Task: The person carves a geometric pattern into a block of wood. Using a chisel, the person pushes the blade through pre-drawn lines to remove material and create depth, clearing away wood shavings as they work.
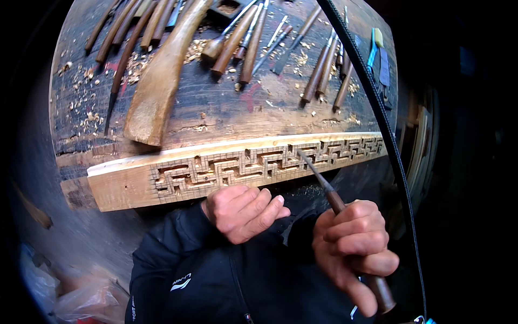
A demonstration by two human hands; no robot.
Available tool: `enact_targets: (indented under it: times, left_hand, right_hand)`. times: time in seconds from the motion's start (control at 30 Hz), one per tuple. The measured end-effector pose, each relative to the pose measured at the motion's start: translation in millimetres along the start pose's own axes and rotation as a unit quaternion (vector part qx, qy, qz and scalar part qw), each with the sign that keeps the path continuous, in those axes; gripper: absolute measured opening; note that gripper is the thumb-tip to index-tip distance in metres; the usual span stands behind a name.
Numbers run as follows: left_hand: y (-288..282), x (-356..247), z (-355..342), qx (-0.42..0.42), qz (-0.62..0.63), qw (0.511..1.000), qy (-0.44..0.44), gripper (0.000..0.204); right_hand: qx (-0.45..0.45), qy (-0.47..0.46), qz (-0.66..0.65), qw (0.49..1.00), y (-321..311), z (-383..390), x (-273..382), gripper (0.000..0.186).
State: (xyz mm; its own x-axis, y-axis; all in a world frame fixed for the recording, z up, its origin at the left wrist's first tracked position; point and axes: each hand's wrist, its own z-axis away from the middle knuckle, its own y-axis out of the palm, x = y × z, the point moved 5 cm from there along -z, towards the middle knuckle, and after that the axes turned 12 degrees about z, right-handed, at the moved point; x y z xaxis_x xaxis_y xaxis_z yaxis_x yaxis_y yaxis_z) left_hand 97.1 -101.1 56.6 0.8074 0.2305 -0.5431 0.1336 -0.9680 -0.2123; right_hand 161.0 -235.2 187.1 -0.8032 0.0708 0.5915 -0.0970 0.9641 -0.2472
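My right hand [353, 240] is wrapped round the wooden handle of a carving chisel [335, 201]. The handle's butt sticks out below my fist, and the narrow blade slants up and left to the carved board. Its tip meets the recessed pattern near the middle of the board [121, 189], a long pale piece with a gridded, angular fretwork cut into it. My left hand [245, 213] is closed, fingers curled together, close against the board's front edge; nothing shows in it, though the palm is hidden.
The board lies along the front of a worn workbench [205, 108]. A large wooden mallet [156, 92] points toward it. Chisels with wooden handles [318, 75] and wood shavings [91, 116] are spread behind. A dark cord [372, 81] crosses the right side; plastic bags [86, 294] lie lower left.
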Motion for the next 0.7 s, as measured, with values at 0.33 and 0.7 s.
enact_targets:
  times: [0.33, 0.7]
  left_hand:
    - [3.9, -5.7, -7.5, 0.088, 0.004, 0.995, -0.043, 0.042]
    - [28.2, -19.5, -11.2, 0.141, 0.007, 0.988, -0.063, 0.049]
  right_hand:
    - [-0.096, 0.022, 0.043, 0.994, -36.6, 46.2, 22.9, 0.06]
    - [0.077, 0.033, -0.17, 0.982, -67.7, 60.1, 1.4, 0.066]
